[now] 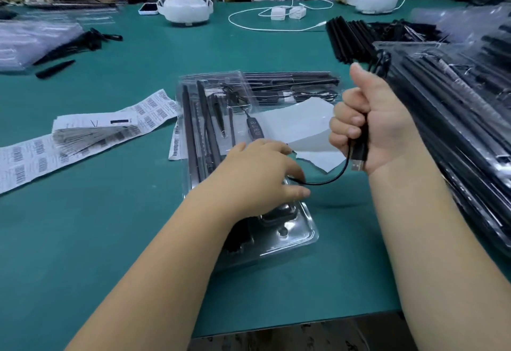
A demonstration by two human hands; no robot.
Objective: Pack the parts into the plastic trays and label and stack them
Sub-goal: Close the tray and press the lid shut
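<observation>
**Cable half-seated: snag and spill risks at the open tray**

Head view, item by item, as I read it from my station.

Right hand [365,126]: fist closed round the plug end of the USB cable [331,177], with the metal plug [357,165] poking out below the little finger. Held up off the worktop [110,240].

Left hand [260,176]: fingers spread and pressing down on the near tray [307,229]; the cable's other end runs in under these fingers. I cannot tell whether they pinch it.

Risks, in my judgement:
- A pull by the right hand could drag the cable out of its slot under the left hand, or lift the light tray with it.
- The slack loop between the hands could catch the white sheet [298,123] just beyond the left hand and shift it.
- Loose rods could ride out of their channels if the tray tips.

Containers:
- Near tray, under the left hand: clear plastic, holding long black rods [190,129] beyond the knuckles, a cable with an inline controller [254,126] and a dark block part near the wrist.
- Second tray [290,85], beyond both hands: black rods and coiled cable, partly under the white sheet.
- Stack of packed trays [456,118], to the right of the right hand.

Barcode labels [91,129] lie to the left of the left hand, not yet applied to the near tray, as far as I can see.
</observation>
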